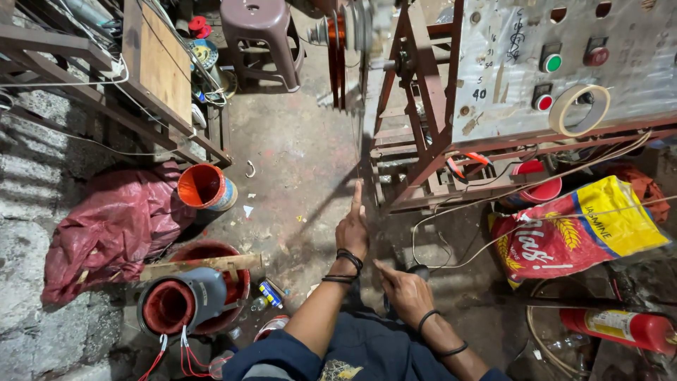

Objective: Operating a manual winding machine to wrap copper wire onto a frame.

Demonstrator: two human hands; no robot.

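Note:
My left hand is raised over the concrete floor, its back toward me. The index finger points straight up and the other fingers are curled under. A very thin wire seems to run from that fingertip up to the copper-wound spool on the rust-red frame machine; whether the fingers pinch it is hidden. My right hand hovers lower and to the right, fingers stretched toward the left hand, with nothing seen in it. A small black knob sits just behind it. Both wrists wear black bands.
A grey panel with red and green buttons and a hanging tape roll tops the machine. A motor stator with red leads, an orange bucket and red cloth lie left. A printed sack and red extinguisher lie right.

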